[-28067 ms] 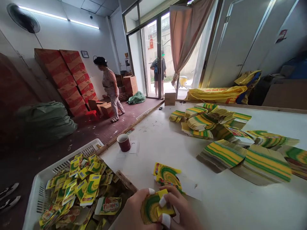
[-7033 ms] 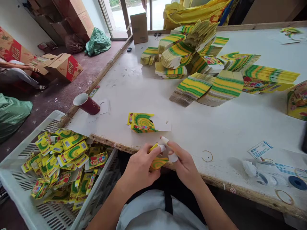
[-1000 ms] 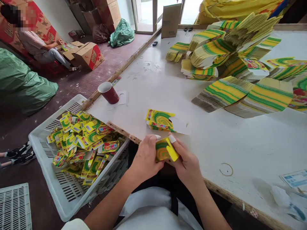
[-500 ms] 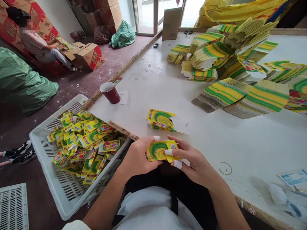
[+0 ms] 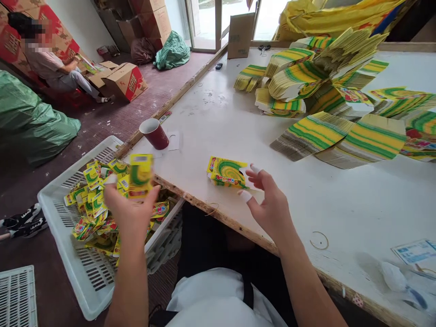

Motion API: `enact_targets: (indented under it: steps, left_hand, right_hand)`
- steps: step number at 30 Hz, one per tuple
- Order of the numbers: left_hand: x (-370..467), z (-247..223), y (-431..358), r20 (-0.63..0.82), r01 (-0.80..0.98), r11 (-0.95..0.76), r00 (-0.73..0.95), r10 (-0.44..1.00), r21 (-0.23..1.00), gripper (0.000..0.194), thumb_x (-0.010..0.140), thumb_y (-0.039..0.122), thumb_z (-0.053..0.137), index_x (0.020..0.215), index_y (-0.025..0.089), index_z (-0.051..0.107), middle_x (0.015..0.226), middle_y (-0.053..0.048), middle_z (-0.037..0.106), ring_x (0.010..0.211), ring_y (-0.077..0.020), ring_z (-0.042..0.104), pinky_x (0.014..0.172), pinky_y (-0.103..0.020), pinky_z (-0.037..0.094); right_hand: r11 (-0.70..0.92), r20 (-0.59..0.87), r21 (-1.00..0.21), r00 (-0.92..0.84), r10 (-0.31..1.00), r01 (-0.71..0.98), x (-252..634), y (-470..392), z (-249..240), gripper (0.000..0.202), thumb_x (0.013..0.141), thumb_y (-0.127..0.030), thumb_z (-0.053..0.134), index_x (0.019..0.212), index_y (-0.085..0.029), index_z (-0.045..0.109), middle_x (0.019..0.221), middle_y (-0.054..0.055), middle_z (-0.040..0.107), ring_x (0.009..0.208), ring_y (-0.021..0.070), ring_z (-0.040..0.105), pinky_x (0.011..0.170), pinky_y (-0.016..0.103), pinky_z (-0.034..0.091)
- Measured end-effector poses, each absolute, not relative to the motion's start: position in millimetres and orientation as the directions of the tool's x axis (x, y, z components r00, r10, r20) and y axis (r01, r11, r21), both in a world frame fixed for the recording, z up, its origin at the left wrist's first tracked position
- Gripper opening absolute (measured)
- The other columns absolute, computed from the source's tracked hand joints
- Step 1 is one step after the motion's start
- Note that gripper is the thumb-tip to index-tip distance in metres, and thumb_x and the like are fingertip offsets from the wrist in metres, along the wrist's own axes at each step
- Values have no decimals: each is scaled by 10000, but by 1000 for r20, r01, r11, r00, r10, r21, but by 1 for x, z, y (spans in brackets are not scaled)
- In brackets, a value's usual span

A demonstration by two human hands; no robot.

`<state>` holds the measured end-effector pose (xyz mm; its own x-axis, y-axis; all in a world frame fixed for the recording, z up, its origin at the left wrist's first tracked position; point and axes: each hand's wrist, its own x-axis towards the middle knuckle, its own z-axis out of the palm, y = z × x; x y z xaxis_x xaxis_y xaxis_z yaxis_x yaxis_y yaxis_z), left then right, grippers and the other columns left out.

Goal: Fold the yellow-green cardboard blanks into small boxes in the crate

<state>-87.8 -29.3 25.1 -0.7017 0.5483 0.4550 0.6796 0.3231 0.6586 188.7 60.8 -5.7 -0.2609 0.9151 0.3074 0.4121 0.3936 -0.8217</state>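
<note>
While the left hand (image 5: 131, 206) hangs over the white basket (image 5: 64, 259), a small yellow box (image 5: 140, 175), blurred, shows between its parted thumb and forefinger; whether hidden fingers grip it, I cannot tell. Many similar yellow boxes (image 5: 95, 209) lie jumbled inside the basket, partly covered by that hand. The right hand (image 5: 269, 200) holds nothing, fingers spread, just beside a larger open carton (image 5: 228, 171) near the wooden edge (image 5: 238, 228) of the table. White tabletop (image 5: 211, 129) stretches from the red mug (image 5: 155, 135) to the card stacks (image 5: 366, 141), whose rightmost part is cut off. At lower left, a second crate (image 5: 17, 295) shows only partly.
</note>
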Motion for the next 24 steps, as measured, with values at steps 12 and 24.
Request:
enact_targets:
  steps: [12,24]
  left_hand:
    - [-28,-5,-17,87,269,74,-543,835,960,654,731,443,784,1277,230,493,1319,-136,608,1224,-271,585,986,-420,499]
    - [45,31,-5,-103,-634,-326,-543,833,701,634,619,815,684,759,198,652,677,5,605,655,-148,618,631,-247,556]
  right_hand:
    - [361,327,-688,-175,929,630,173,76,-17,453,723,-90,526,1146,-236,457,952,68,624,868,269,595,767,436,506]
    - [80,115,-993,-533,838,-89,152,-7,13,464,812,-166,652,1217,-283,456,921,-11,570,783,141,564,705,267,521]
